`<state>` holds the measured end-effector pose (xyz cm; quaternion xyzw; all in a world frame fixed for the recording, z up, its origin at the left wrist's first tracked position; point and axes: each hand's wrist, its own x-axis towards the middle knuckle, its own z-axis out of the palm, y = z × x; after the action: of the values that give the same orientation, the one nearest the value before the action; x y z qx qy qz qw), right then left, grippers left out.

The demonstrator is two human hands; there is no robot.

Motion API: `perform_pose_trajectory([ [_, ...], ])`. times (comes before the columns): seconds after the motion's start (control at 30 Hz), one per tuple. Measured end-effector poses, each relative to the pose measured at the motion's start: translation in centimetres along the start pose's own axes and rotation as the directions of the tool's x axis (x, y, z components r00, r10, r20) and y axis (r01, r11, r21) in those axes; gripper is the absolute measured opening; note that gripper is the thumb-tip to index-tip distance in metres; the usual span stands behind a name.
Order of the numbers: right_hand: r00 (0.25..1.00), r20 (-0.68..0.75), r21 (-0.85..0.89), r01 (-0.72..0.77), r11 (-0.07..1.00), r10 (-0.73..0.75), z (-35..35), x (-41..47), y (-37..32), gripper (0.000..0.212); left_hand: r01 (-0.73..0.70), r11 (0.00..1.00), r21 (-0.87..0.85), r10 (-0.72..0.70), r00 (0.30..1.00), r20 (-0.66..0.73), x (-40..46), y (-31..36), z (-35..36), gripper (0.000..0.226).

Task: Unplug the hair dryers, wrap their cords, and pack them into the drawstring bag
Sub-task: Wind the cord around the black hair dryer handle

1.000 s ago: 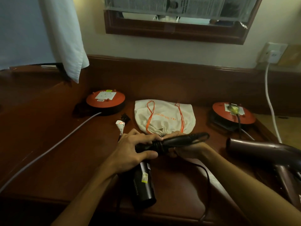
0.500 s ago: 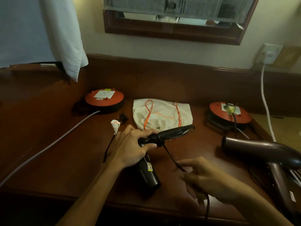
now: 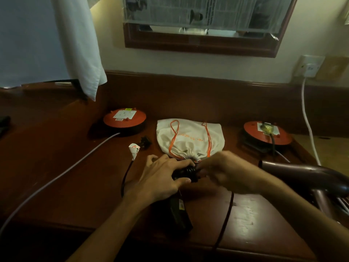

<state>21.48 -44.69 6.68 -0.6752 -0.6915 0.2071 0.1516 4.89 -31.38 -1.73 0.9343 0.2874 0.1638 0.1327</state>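
Observation:
A black hair dryer (image 3: 179, 212) lies on the wooden desk (image 3: 79, 186), its barrel pointing toward me. My left hand (image 3: 162, 178) grips it at the handle joint, where black cord coils (image 3: 190, 170) are wound. My right hand (image 3: 228, 171) holds the black cord (image 3: 226, 210) against those coils; the cord trails off the desk's front edge. Its plug (image 3: 145, 141) and white tag (image 3: 134, 150) lie loose to the left. Just behind my hands lies the cream drawstring bag (image 3: 190, 140) with orange cords. At the right lies a brown hair dryer (image 3: 309, 176).
Two orange cord reels stand at the back: the left reel (image 3: 124, 118) with a grey cable running forward-left, the right reel (image 3: 266, 132) with a plug in its socket. A white cable (image 3: 306, 114) hangs from a wall socket. A white cloth (image 3: 83, 48) hangs at the left.
My right hand swung out toward me with the cord, then came back up to the dryer's handle, laying another turn on it. The handle is now hidden under both hands.

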Motion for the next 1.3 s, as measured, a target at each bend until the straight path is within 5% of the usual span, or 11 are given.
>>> perform_pose_trajectory([
  [0.13,0.99,-0.052,0.187,-0.117,0.975,0.129,-2.0,2.5,1.3,0.013,-0.066,0.997,0.028,0.065,0.997,0.049,0.3,0.2,-0.1,0.054],
  [0.23,0.981,-0.1,0.149,-0.153,0.977,0.169,-2.9,4.2,2.3,0.011,-0.102,0.994,0.022,0.101,0.992,0.07,0.5,0.0,-0.2,0.055],
  [0.37,0.954,-0.175,-0.085,-0.261,0.962,0.243,-3.0,6.4,4.3,0.059,-0.1,0.994,-0.034,0.102,0.992,0.079,0.3,0.0,-0.1,0.073],
  [0.6,0.953,0.056,-0.005,-0.297,0.955,0.297,-1.1,8.0,7.5,0.062,-0.156,0.971,-0.183,0.156,0.988,-0.016,-1.0,-0.6,-0.1,0.062],
  [0.8,0.969,0.183,0.122,-0.19,0.974,0.166,2.1,7.9,10.4,0.102,-0.191,0.977,-0.095,0.196,0.98,0.042,-1.3,-0.8,0.1,0.056],
  [1.03,0.996,0.067,0.371,-0.081,0.925,0.06,1.6,4.5,12.1,0.035,-0.19,0.965,-0.183,0.192,0.981,-0.008,-1.5,-1.5,-0.1,0.05],
  [1.13,0.997,0.058,0.276,-0.071,0.959,0.057,2.3,3.6,12.2,0.014,-0.199,0.963,-0.183,0.201,0.98,-0.005,-1.4,-1.4,0.1,0.05],
  [1.3,0.992,-0.089,0.114,-0.081,0.99,0.091,6.1,3.2,9.5,0.017,-0.123,0.976,-0.18,0.115,0.992,-0.054,-0.4,-2.6,-0.2,0.05],
])
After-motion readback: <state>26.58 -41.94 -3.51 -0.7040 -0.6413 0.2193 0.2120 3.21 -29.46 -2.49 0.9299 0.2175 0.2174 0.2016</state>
